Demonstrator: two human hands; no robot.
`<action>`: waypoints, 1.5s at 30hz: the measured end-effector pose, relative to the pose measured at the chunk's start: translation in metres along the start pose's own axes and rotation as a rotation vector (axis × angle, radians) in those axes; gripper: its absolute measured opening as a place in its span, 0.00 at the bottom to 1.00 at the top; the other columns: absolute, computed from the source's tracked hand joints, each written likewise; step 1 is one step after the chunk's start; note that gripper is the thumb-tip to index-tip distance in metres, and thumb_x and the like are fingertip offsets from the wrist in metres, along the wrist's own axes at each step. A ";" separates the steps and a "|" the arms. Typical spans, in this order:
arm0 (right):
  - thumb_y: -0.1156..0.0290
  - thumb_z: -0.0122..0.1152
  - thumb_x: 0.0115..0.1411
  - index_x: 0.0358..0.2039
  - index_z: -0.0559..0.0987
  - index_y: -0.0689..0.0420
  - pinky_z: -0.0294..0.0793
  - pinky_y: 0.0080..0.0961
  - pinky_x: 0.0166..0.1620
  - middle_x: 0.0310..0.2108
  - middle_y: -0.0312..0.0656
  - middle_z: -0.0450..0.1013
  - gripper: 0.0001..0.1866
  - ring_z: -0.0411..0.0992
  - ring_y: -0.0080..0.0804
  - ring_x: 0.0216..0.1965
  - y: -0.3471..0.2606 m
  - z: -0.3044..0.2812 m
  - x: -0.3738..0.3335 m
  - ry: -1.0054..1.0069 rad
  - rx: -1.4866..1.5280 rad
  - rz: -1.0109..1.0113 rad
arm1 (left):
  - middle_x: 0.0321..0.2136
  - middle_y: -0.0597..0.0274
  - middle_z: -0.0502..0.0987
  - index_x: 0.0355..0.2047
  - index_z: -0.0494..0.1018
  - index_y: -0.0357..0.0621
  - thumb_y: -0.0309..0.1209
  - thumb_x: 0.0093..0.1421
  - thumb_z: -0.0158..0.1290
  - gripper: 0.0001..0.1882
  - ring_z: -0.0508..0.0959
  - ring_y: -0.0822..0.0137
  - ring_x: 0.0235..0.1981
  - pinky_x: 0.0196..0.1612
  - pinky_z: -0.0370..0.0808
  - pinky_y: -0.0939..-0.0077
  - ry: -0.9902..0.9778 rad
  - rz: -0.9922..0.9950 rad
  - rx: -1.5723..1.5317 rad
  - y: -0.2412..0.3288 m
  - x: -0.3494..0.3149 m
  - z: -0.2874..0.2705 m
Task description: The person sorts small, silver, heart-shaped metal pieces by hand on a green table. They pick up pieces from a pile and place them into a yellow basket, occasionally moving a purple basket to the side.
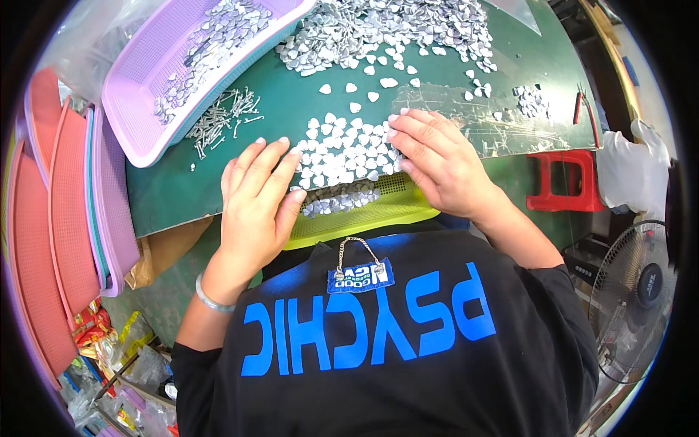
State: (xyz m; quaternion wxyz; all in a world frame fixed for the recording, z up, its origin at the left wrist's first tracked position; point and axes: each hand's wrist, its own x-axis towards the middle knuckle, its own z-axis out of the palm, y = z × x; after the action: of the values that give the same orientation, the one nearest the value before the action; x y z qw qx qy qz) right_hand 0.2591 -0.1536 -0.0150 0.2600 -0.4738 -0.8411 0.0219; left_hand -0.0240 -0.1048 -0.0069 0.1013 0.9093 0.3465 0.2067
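A patch of small white heart-shaped pieces (346,151) lies in a single layer at the near edge of the green table (284,102). My left hand (255,189) rests at the patch's left side, fingers stretched out and slightly spread. On the right side, my right hand (440,156) lies with extended fingers, its fingertips touching the outermost hearts. Neither hand grips anything. Just below the table edge, a yellow-green basket (364,217) holds more heart pieces, greyer in look; the edge hides part of it.
A large heap of hearts (408,33) covers the far table. At left, a purple basket (131,109) holds more, beside a pile of metal pins (218,120). Red-handled pliers (577,108) lie at right. Stacked baskets (69,211), a red stool (564,180) and a fan (644,284) stand around.
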 end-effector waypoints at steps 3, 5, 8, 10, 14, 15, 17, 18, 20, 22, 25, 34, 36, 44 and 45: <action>0.60 0.64 0.53 0.51 0.73 0.61 0.59 0.44 0.63 0.58 0.49 0.66 0.28 0.62 0.46 0.61 -0.001 0.002 -0.004 -0.150 -0.055 0.009 | 0.56 0.56 0.69 0.51 0.73 0.43 0.34 0.55 0.57 0.22 0.65 0.50 0.60 0.62 0.56 0.49 -0.120 0.016 0.049 0.002 0.004 0.002; 0.55 0.64 0.52 0.53 0.71 0.63 0.56 0.44 0.64 0.59 0.50 0.64 0.32 0.60 0.47 0.63 -0.001 0.003 -0.006 -0.195 -0.055 -0.002 | 0.56 0.57 0.70 0.51 0.73 0.43 0.34 0.55 0.57 0.23 0.65 0.51 0.60 0.62 0.55 0.48 -0.144 0.023 0.053 0.003 0.004 0.002; 0.49 0.63 0.51 0.56 0.69 0.64 0.53 0.44 0.66 0.62 0.51 0.60 0.38 0.57 0.46 0.64 -0.001 0.001 -0.008 -0.259 -0.070 -0.016 | 0.57 0.54 0.69 0.54 0.71 0.41 0.31 0.57 0.55 0.23 0.64 0.50 0.61 0.64 0.52 0.50 -0.205 0.048 0.012 0.001 0.004 0.000; 0.49 0.62 0.51 0.56 0.68 0.64 0.52 0.44 0.66 0.63 0.51 0.60 0.39 0.57 0.46 0.65 -0.001 0.000 -0.009 -0.276 -0.061 -0.034 | 0.56 0.53 0.70 0.53 0.71 0.41 0.31 0.56 0.55 0.23 0.65 0.49 0.61 0.64 0.53 0.50 -0.212 0.079 -0.014 0.000 0.003 0.000; 0.49 0.62 0.51 0.57 0.68 0.64 0.51 0.44 0.67 0.64 0.50 0.59 0.39 0.56 0.45 0.65 -0.004 0.003 -0.013 -0.280 -0.006 -0.085 | 0.56 0.51 0.69 0.53 0.71 0.39 0.31 0.56 0.55 0.23 0.65 0.49 0.60 0.63 0.54 0.50 -0.184 0.072 -0.090 0.000 0.008 0.001; 0.49 0.62 0.51 0.57 0.68 0.64 0.51 0.44 0.67 0.64 0.50 0.58 0.39 0.56 0.45 0.65 -0.004 0.004 -0.013 -0.280 0.012 -0.101 | 0.56 0.51 0.69 0.54 0.70 0.39 0.31 0.57 0.55 0.24 0.66 0.49 0.60 0.63 0.55 0.50 -0.180 0.064 -0.094 0.001 0.011 0.002; 0.50 0.64 0.50 0.56 0.68 0.63 0.52 0.44 0.66 0.62 0.50 0.60 0.39 0.57 0.45 0.65 -0.002 0.005 -0.012 -0.256 0.048 -0.119 | 0.57 0.50 0.69 0.54 0.69 0.38 0.32 0.57 0.54 0.25 0.65 0.48 0.60 0.63 0.55 0.50 -0.174 0.061 -0.076 0.003 0.019 0.002; 0.51 0.64 0.50 0.56 0.68 0.63 0.52 0.44 0.66 0.62 0.50 0.60 0.39 0.57 0.45 0.64 0.001 0.001 -0.008 -0.256 0.063 -0.121 | 0.57 0.50 0.68 0.55 0.69 0.38 0.33 0.57 0.54 0.25 0.65 0.48 0.60 0.63 0.54 0.50 -0.172 0.067 -0.054 0.004 0.023 0.003; 0.51 0.64 0.50 0.56 0.69 0.63 0.52 0.44 0.66 0.61 0.50 0.61 0.38 0.58 0.45 0.64 0.004 -0.002 -0.001 -0.243 0.080 -0.111 | 0.57 0.50 0.68 0.56 0.68 0.38 0.34 0.58 0.53 0.26 0.65 0.48 0.61 0.63 0.54 0.50 -0.179 0.069 -0.015 0.006 0.031 0.004; 0.52 0.64 0.51 0.55 0.69 0.64 0.52 0.44 0.66 0.61 0.50 0.61 0.37 0.58 0.45 0.64 0.002 0.000 0.008 -0.214 0.080 -0.088 | 0.58 0.51 0.67 0.57 0.67 0.39 0.35 0.58 0.53 0.26 0.65 0.49 0.61 0.64 0.53 0.50 -0.197 0.065 0.024 0.008 0.040 0.006; 0.52 0.63 0.52 0.55 0.69 0.64 0.52 0.44 0.66 0.61 0.50 0.62 0.36 0.57 0.46 0.64 -0.001 0.006 0.016 -0.255 0.090 -0.073 | 0.57 0.53 0.68 0.56 0.68 0.40 0.36 0.59 0.52 0.25 0.65 0.50 0.61 0.64 0.53 0.50 -0.228 0.077 0.017 0.008 0.043 0.010; 0.52 0.61 0.55 0.55 0.71 0.63 0.52 0.42 0.67 0.61 0.49 0.62 0.33 0.58 0.41 0.64 0.001 0.000 0.012 -0.366 0.193 -0.184 | 0.53 0.53 0.72 0.52 0.72 0.39 0.34 0.58 0.53 0.22 0.66 0.50 0.59 0.62 0.58 0.51 -0.261 0.102 -0.110 0.005 0.036 0.000; 0.53 0.60 0.56 0.54 0.72 0.63 0.54 0.42 0.67 0.60 0.48 0.64 0.31 0.60 0.41 0.63 0.004 0.001 0.011 -0.346 0.241 -0.216 | 0.54 0.51 0.70 0.53 0.71 0.38 0.33 0.58 0.53 0.23 0.66 0.49 0.60 0.62 0.59 0.52 -0.236 0.105 -0.155 0.004 0.036 0.003; 0.60 0.64 0.54 0.47 0.75 0.62 0.64 0.41 0.61 0.54 0.47 0.69 0.24 0.67 0.43 0.57 0.009 -0.001 0.012 -0.193 0.330 -0.205 | 0.57 0.50 0.67 0.54 0.68 0.37 0.36 0.56 0.57 0.27 0.66 0.48 0.59 0.62 0.62 0.55 -0.293 0.127 -0.139 0.011 0.046 0.012; 0.61 0.65 0.53 0.47 0.75 0.61 0.65 0.42 0.60 0.54 0.47 0.69 0.24 0.67 0.44 0.57 0.010 0.000 0.009 -0.202 0.353 -0.221 | 0.57 0.50 0.67 0.54 0.68 0.37 0.36 0.56 0.57 0.27 0.66 0.48 0.59 0.62 0.62 0.55 -0.310 0.137 -0.152 0.011 0.044 0.011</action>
State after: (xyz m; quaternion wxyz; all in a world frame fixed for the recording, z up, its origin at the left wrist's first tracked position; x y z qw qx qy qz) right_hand 0.2631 -0.1408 -0.0135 0.2542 -0.3213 -0.8927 0.1876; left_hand 0.0172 -0.0837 0.0006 0.2076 0.9415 0.2476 0.0958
